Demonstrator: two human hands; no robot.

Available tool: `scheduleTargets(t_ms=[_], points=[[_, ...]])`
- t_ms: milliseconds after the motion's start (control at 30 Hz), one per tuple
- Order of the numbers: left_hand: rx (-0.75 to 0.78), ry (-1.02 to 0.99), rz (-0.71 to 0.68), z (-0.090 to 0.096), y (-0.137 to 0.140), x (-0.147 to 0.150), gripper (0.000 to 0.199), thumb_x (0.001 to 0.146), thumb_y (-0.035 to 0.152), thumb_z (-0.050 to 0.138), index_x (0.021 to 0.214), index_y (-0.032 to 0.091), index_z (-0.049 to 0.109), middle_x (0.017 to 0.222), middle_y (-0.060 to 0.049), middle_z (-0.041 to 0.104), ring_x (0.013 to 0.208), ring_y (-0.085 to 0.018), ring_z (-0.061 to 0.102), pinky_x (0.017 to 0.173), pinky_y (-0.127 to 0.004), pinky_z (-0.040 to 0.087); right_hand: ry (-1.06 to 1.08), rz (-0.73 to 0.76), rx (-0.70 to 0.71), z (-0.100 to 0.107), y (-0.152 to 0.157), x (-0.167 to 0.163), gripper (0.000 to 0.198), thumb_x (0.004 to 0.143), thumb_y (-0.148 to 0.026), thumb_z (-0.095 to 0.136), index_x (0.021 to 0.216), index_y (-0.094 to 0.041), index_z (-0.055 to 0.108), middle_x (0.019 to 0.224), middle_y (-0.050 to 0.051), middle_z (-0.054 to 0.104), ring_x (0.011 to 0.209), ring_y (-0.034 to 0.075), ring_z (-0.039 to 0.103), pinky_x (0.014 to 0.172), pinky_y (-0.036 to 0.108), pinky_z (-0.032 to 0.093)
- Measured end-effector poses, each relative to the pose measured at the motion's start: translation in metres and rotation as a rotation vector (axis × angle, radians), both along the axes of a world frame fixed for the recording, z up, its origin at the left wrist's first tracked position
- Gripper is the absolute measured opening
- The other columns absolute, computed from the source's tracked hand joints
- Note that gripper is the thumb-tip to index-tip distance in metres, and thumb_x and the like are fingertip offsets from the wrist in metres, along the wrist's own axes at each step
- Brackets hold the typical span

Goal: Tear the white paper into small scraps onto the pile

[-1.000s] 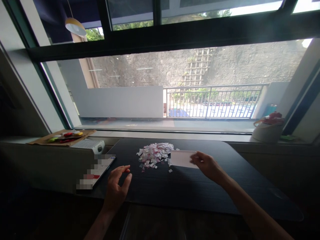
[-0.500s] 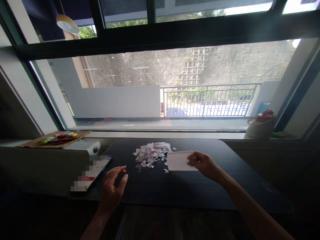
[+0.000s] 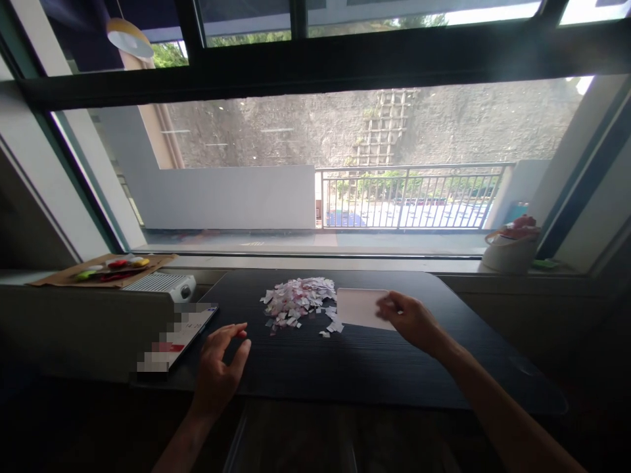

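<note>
My right hand (image 3: 404, 316) is closed on the right end of a pale, flat rectangular card (image 3: 359, 307) with rounded corners; whether it has a raised rim is hard to tell. A heap of small cut paper pieces (image 3: 300, 299) lies left of the card on the dark table (image 3: 305, 371). Several loose white scraps (image 3: 334, 322) lie by the card's lower left edge. Nearer to me, my left hand (image 3: 223, 351) hovers with thumb and fingers apart, holding nothing. A phone (image 3: 183, 338) with a partly blurred screen is just left of it.
Beyond the left table edge stand a white vented box (image 3: 165, 288) with a knob and a brown board (image 3: 64, 277) bearing colourful items. A white bucket (image 3: 507, 253) with reddish contents sits on the windowsill at right. The large window borders the table's far side.
The card in my right hand has shifted slightly right and away from me. More scraps now show by its left edge. My left hand stays nearly still; the view has tilted slightly.
</note>
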State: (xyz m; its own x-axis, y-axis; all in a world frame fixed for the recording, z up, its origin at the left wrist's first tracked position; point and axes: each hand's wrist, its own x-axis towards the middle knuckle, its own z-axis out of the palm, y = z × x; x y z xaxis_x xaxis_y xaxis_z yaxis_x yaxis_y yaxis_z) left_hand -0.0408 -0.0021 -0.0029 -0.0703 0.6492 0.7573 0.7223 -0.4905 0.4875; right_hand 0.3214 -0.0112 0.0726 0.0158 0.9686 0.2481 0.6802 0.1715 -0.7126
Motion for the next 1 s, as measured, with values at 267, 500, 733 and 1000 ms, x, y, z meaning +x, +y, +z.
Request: scheduleTargets(t_ms=[267, 500, 733, 1000], points=[[-0.004, -0.011, 0.004, 0.000, 0.000, 0.000, 0.027, 0.080, 0.039, 0.053, 0.096, 0.020, 0.063, 0.088, -0.005, 0.067, 0.094, -0.024, 0.061, 0.091, -0.042, 0.048, 0.114, 0.093, -0.045, -0.010, -0.003, 0.009, 0.013, 0.083, -0.029, 0.054, 0.077, -0.018, 0.060, 0.078, 0.005, 0.070, 0.076, 0.022, 0.071, 0.063, 0.031, 0.054], [-0.006, -0.004, 0.005, 0.001, -0.001, 0.000, 0.028, 0.079, 0.040, 0.053, 0.096, 0.020, 0.064, 0.086, -0.005, 0.067, 0.094, -0.024, 0.061, 0.091, -0.042, 0.048, 0.219, 0.091, -0.007, -0.005, -0.003, 0.006, 0.016, 0.084, -0.030, 0.056, 0.089, -0.018, 0.064, 0.087, 0.007, 0.072, 0.085, 0.023, 0.071, 0.070, 0.034, 0.057], [-0.011, -0.008, 0.006, 0.003, -0.002, 0.000, 0.026, 0.079, 0.038, 0.054, 0.096, 0.021, 0.063, 0.085, -0.004, 0.068, 0.094, -0.024, 0.061, 0.091, -0.042, 0.049, 0.227, 0.087, -0.005, -0.014, 0.036, -0.041, 0.013, 0.086, -0.022, 0.055, 0.093, -0.016, 0.064, 0.088, 0.008, 0.072, 0.081, 0.021, 0.069, 0.066, 0.031, 0.056], [-0.009, -0.030, 0.001, 0.001, -0.002, 0.002, 0.025, 0.079, 0.036, 0.054, 0.096, 0.021, 0.064, 0.086, -0.004, 0.068, 0.096, -0.024, 0.060, 0.092, -0.043, 0.048, 0.275, 0.199, -0.116, -0.015, 0.035, -0.039, 0.014, 0.083, -0.027, 0.057, 0.084, -0.014, 0.063, 0.074, 0.002, 0.067, 0.061, 0.014, 0.063, 0.051, 0.024, 0.050]])
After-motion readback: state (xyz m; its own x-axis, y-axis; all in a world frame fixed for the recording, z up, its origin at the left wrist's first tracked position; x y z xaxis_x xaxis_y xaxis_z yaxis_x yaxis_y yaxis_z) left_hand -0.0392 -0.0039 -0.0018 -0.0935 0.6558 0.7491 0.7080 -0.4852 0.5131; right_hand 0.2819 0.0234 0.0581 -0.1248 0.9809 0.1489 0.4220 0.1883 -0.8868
